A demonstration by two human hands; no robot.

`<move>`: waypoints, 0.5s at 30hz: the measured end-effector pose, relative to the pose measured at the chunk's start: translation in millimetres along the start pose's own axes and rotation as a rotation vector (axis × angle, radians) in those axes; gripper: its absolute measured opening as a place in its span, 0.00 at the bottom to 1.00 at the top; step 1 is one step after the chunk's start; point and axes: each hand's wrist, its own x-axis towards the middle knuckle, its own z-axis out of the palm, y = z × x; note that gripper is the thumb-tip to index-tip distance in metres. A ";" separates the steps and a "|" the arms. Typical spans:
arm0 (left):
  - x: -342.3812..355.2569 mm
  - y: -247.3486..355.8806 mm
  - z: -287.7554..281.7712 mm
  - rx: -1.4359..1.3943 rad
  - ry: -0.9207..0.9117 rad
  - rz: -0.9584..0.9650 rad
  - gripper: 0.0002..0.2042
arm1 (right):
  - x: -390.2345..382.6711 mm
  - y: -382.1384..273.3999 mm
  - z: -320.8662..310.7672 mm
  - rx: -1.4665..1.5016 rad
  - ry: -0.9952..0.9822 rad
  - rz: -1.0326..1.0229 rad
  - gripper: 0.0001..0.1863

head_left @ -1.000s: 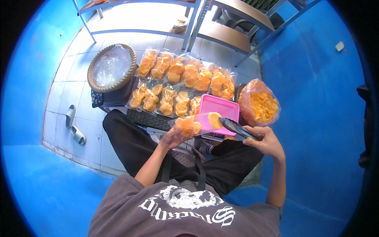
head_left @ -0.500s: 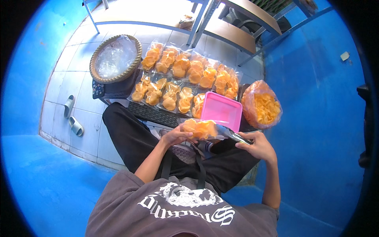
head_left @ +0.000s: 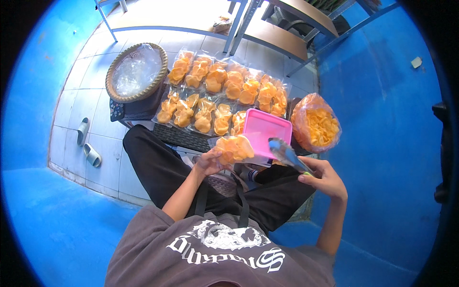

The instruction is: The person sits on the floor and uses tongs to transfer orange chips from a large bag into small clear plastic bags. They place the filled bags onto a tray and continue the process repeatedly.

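My left hand [head_left: 209, 162] is closed on a clear plastic bag of orange crackers [head_left: 234, 148], held above my lap. To its right, my right hand [head_left: 326, 178] grips a pair of tongs [head_left: 289, 156], whose blue-tinged tips reach over the near edge of a pink tray [head_left: 267, 125]. No cracker can be made out between the tongs, which are slightly blurred. Right of the tray stands a large clear bag of loose crackers [head_left: 319, 128], its mouth open. Beyond my hands, filled cracker bags [head_left: 203, 115] lie in two rows on a dark woven surface.
A round woven basket [head_left: 111, 81] holding clear plastic bags stands at the far left. Two pale slippers [head_left: 92, 155] lie on the tiled floor. Metal-legged shelves [head_left: 277, 40] stand at the back, and a blue wall [head_left: 382, 143] rises on the right.
The tongs have come out of the bag in my left hand and moved right, toward the pink tray. My left hand and its bag have shifted slightly left.
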 end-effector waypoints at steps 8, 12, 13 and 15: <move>6.5 -18.5 7.2 -0.022 -0.106 -0.084 0.34 | 40.9 36.6 89.9 0.552 0.471 -0.111 0.16; 2.6 -16.7 17.6 0.136 -0.064 -0.105 0.35 | 53.2 36.8 105.4 0.444 0.544 -0.220 0.17; 3.8 -16.1 17.9 0.160 -0.065 -0.095 0.36 | 50.1 34.7 102.9 0.507 0.496 -0.225 0.18; 6.2 -17.0 17.7 0.200 -0.005 -0.100 0.36 | 46.9 30.0 101.3 0.517 0.440 -0.240 0.18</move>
